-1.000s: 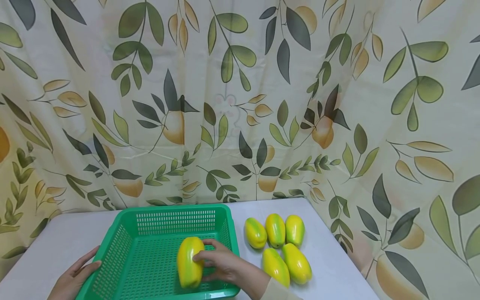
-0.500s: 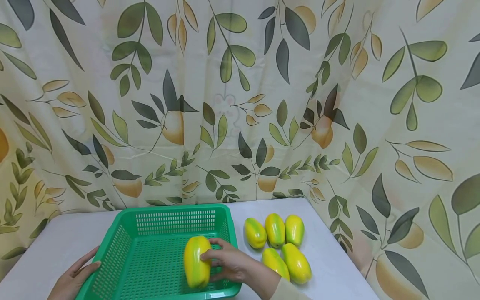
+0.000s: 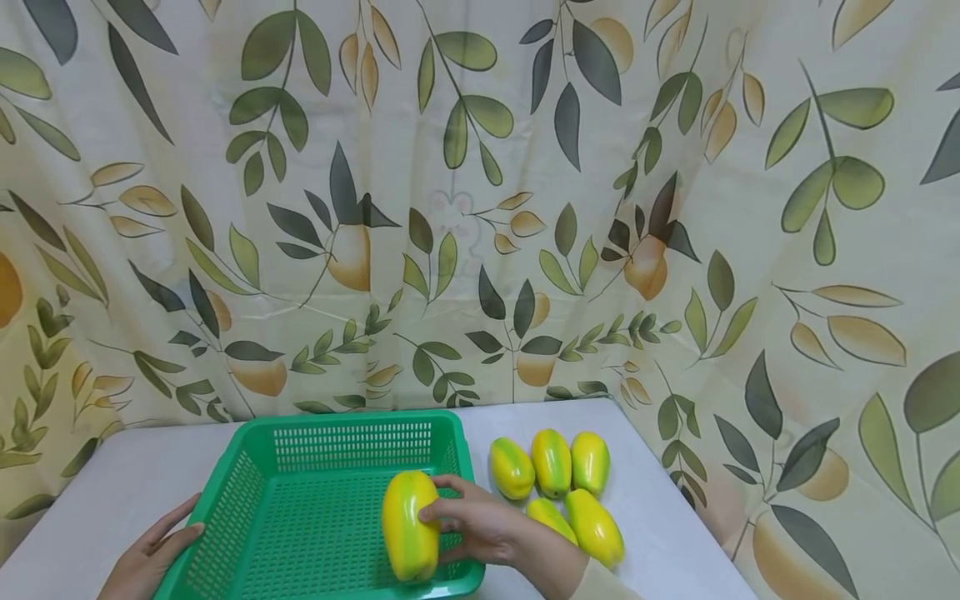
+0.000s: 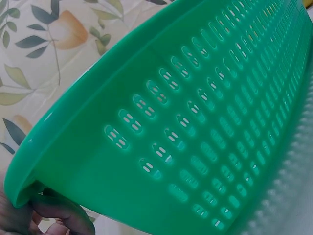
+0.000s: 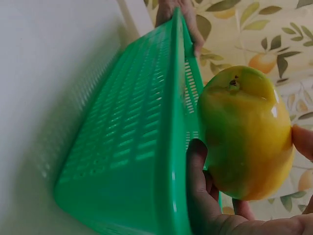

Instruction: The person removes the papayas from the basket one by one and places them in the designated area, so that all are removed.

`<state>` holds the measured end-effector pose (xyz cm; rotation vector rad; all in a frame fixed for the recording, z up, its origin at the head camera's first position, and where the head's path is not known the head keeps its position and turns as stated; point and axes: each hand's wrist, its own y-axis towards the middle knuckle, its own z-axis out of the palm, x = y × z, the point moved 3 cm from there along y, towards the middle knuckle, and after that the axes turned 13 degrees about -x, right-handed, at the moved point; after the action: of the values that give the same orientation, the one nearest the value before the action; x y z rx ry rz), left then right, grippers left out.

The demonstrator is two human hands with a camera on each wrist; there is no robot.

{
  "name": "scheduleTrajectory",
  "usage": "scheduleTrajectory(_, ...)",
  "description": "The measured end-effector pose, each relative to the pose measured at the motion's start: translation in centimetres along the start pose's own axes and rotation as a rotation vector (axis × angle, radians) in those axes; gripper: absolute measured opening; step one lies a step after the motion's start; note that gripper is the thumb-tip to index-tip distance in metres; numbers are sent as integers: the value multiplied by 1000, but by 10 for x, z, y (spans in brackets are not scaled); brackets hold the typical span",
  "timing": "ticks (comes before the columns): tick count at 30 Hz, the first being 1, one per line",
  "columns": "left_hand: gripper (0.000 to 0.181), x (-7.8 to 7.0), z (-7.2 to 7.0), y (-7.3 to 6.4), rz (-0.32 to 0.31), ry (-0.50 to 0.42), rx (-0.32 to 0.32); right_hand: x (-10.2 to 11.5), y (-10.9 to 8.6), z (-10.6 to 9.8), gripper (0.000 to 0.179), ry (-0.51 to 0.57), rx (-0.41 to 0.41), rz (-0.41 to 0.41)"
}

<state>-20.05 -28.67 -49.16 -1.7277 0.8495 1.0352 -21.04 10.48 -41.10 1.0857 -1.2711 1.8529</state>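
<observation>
A yellow-green papaya [image 3: 410,529] stands upright in my right hand [image 3: 480,527], above the right part of the green plastic basket [image 3: 345,419]. Thumb and fingers grip it from its right side; in the right wrist view the stem end of the papaya [image 5: 239,122] shows, near the basket's rim [image 5: 171,147]. My left hand [image 3: 152,550] holds the basket's left rim, with fingers hooked under the edge in the left wrist view, beside the slotted wall [image 4: 88,156]. Only basket floor shows inside the basket. My right forearm partly covers one of the loose papayas [image 3: 551,518].
To the right of the basket, several papayas [image 3: 551,462] lie grouped on the white tabletop [image 3: 660,533]. A leaf-patterned curtain [image 3: 465,250] hangs behind the table and along its right side.
My right hand has moved a little to the right with the papaya, toward the basket's right wall. The left hand keeps its hold on the rim, and the basket stays put.
</observation>
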Motion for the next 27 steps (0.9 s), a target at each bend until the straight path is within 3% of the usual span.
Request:
scheduleTrajectory(4,49,0,0,0,5,8,-1,3,-6,-3,58,7,30,11)
scheduleTrajectory(12,63,0,-1,0,3,14,7,10,-17,-8,59,31,50,7)
scheduleTrajectory(21,41,2,-1,0,-4,-8,3,11,-26,-20,60,51,-93,23)
scheduleTrajectory(27,39,2,-1,1,-1,-13,1,12,-32,-31,61,74,-112,38)
